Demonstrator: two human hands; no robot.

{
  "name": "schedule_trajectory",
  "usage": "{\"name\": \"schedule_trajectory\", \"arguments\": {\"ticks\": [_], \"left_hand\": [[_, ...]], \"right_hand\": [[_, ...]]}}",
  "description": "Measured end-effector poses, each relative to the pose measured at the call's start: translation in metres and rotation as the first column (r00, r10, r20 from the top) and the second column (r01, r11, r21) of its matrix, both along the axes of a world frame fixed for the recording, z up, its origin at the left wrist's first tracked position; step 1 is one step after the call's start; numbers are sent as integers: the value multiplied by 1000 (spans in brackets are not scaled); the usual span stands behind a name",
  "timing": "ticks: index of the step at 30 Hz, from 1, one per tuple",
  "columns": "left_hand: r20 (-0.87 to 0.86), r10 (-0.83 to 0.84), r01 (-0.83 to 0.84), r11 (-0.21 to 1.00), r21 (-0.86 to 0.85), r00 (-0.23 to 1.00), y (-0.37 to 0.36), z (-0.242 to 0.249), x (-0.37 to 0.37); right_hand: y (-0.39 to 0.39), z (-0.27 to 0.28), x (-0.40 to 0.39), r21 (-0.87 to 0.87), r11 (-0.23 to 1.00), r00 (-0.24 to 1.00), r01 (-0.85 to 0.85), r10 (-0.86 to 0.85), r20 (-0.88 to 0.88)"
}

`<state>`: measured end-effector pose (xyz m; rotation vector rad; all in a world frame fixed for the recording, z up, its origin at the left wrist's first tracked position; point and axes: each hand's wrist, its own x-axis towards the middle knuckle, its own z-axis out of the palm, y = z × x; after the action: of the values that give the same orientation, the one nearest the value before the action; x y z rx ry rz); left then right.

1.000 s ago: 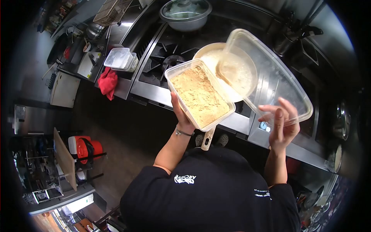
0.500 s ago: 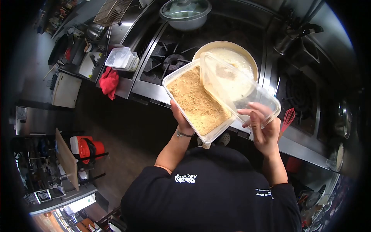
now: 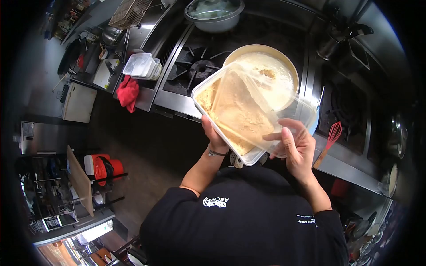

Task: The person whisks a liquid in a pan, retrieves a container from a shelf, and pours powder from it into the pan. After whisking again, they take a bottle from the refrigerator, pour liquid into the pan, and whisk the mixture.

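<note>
My left hand [image 3: 214, 134] grips the near left side of a clear plastic container [image 3: 248, 159] filled with tan, crumbly powder [image 3: 206, 95]. A translucent lid [image 3: 293, 111] lies askew over much of the container, and the powder shows through it. My right hand [image 3: 296, 146] has its fingers closed on the lid's right end. Just beyond, a wide pan [image 3: 230, 55] of pale creamy liquid [image 3: 266, 60] sits on the stove, partly hidden by the lid. A tan patch floats on the liquid.
A red whisk [image 3: 333, 135] with a wooden handle lies on the stove's front ledge at right. Stacked plastic tubs [image 3: 140, 65] and a red cloth [image 3: 128, 93] are at left. A covered grey pot [image 3: 214, 20] stands at the back, near a bare burner [image 3: 200, 70].
The lid has slid left over the container and covers more of the powder. My right hand has moved slightly left and down with it; the container has shifted a little right.
</note>
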<state>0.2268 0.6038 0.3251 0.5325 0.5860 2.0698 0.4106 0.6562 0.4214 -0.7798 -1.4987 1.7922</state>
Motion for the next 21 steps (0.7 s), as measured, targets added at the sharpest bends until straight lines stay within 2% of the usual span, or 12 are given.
{"name": "schedule_trajectory", "arguments": {"ticks": [3,4,7,9,12,13,15,17,18,19,20,21], "left_hand": [[-114,89,-100,990,-95,990,3,12,1],[-84,66,-73,994,-79,994,4,8,0],[-60,49,-59,984,-169,997,6,19,-2],[-14,56,-58,984,-170,998,10,19,-6],[159,24,-10,997,-83,987,14,15,-11],[162,21,-8,997,-79,987,14,14,-13],[159,85,-65,990,-128,984,14,14,-16],[178,110,-87,988,-129,978,12,6,-23],[146,176,-151,974,-171,973,11,6,-27],[114,238,-210,954,-213,965,9,4,-29],[139,232,-203,959,-196,963,7,-1,-34],[146,226,-196,961,-195,963,6,-1,-36]], "right_hand": [[-1,-3,0,-99,995,999,-34,35,7],[1,-6,0,-99,995,999,-33,33,6],[17,-18,4,-334,942,995,25,-55,-81],[26,-22,6,-409,912,986,32,-97,-138],[42,-30,12,-451,887,976,98,-174,-130],[48,-33,14,-448,888,976,102,-176,-128],[61,-37,17,-340,917,955,209,-267,-133],[73,-42,17,-276,936,947,221,-273,-169],[77,-48,15,-36,944,938,327,-329,-113],[82,-57,13,211,891,916,401,-396,-68],[92,-74,16,580,758,923,299,-383,25],[99,-83,19,857,513,868,55,-449,213]]}}
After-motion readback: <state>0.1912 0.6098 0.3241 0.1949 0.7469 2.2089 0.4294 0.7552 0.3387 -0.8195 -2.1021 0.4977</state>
